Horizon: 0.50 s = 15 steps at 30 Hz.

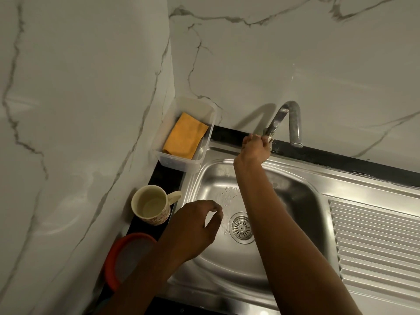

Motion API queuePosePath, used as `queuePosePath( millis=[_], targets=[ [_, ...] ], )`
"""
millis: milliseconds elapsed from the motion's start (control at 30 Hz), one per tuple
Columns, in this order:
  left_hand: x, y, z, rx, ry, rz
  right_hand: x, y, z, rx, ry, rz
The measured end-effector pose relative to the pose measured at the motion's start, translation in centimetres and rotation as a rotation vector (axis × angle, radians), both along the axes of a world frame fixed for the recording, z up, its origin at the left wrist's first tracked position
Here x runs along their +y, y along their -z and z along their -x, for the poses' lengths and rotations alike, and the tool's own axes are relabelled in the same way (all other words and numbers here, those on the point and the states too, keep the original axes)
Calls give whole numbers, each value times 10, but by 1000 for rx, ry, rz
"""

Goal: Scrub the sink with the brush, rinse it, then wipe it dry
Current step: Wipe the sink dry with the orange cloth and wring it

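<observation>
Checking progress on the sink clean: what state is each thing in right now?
sink, wet, droplets near the drain
faucet, no water seen running
right hand, grips the faucet base
left hand, over the sink, holds nothing
orange cloth, folded in the clear tub
mug, upright

Steel sink (302,201) set in black desk (163,180); basin on L, ribbed drainboard (375,235) on R; round strainer drain (241,227) mid-basin, w/ water drops just behind it; curved metal tap (294,119) at back rim; orange cloth (185,136), folded, in clear tub (177,163) at back-L corner.
</observation>
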<state>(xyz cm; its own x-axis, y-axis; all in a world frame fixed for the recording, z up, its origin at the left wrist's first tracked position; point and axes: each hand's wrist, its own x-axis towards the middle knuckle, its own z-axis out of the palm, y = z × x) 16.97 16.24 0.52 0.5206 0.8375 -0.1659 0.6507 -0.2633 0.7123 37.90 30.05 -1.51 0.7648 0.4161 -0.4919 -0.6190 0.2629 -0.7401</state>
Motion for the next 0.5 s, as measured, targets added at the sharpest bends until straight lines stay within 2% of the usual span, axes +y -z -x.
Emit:
queuePosePath(
  millis=[67,133,267,333,400,500],
  targets=[
    [1,-1,2,-4,0,-3,4,-5,12,-96,-133,-18],
    [1,1,4,-11,-4,1,8,-16,26,-291,-286,-25],
    [-5,8,12,-65,-33,-9,30,-35,55,-935,-749,-36],
    [-10,11,15,-71,-33,-18,50,-31,67,-1288,-1058,88],
    [-16,12,18,-72,-39,-41,71,-22,74,-1625,-1397,310],
    [-24,12,25,-50,-18,-16,95,-6,77,-1900,-1707,643]
  ],
)
